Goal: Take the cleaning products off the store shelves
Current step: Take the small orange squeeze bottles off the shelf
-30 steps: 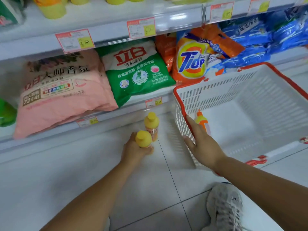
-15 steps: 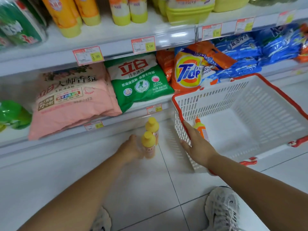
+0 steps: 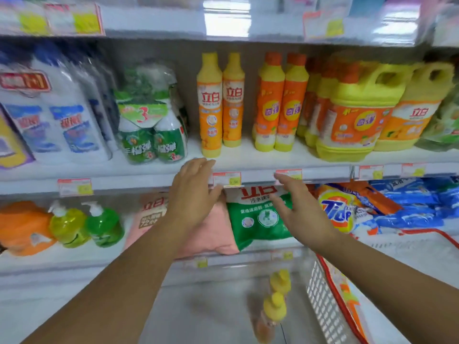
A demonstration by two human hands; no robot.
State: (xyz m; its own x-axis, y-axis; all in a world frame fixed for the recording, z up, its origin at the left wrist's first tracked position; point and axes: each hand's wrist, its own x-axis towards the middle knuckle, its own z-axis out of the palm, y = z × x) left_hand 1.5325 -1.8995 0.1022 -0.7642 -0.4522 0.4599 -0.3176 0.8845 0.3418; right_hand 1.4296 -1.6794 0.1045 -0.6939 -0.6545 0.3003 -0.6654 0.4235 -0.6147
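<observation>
Head view: left hand (image 3: 196,194) and right hand (image 3: 300,209) empty, just under the dish-soap shelf (image 3: 323,173).
I have both hands spread wide and holding nothing, level with the shelf lip. I judge they sit apart like this to take one of the slim dish-soap bottles (image 3: 210,105) each. That pair stands upright at the shelf front, long axis vertical, caps up, labels facing me. Two small bottles (image 3: 274,309) stand on the floor beside the white basket (image 3: 323,314).

Both bare arms stretch up and forward toward the shelf (image 3: 327,173). The left hand (image 3: 196,192) is spread and empty, its fingertips over the shelf's front edge. The right hand (image 3: 300,207), fingers straight and empty, reaches just below that edge.
</observation>
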